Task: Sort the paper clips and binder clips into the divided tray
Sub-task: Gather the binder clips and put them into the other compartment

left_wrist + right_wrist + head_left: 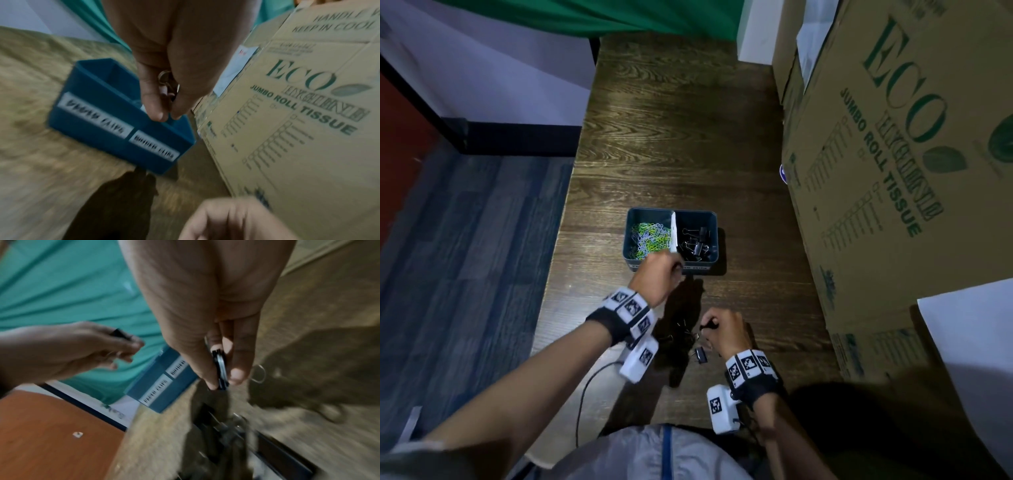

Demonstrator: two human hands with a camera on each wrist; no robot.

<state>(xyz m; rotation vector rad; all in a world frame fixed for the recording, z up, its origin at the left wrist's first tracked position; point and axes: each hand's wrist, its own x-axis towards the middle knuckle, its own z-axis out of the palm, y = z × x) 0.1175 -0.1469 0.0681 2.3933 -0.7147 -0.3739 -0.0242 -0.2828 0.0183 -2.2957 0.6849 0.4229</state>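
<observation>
Binder clips point(695, 241) are lying in the right compartment of the blue divided tray point(635, 219), with coloured paper clips point(649, 236) filling the left one beyond a white divider point(673, 233). I am holding my left hand point(659, 279) over the tray's near wall, fingers curled down and pinching a small clip point(167, 84) whose wire loops are showing between thumb and fingers in the left wrist view; the blur is hiding what kind it is for certain. My right hand point(722, 329) is sitting nearer to me, low over the wooden table point(671, 137), thumb and forefinger pinching a black binder clip point(221, 369) edge-on. Loose black binder clips point(681, 330) are lying in shadow between my two hands, and one more point(701, 354) is resting just beside my right wrist. A cardboard box point(893, 154) printed ECO JUMBO ROLL TISSUE is standing along the table's right side, near the tray.
</observation>
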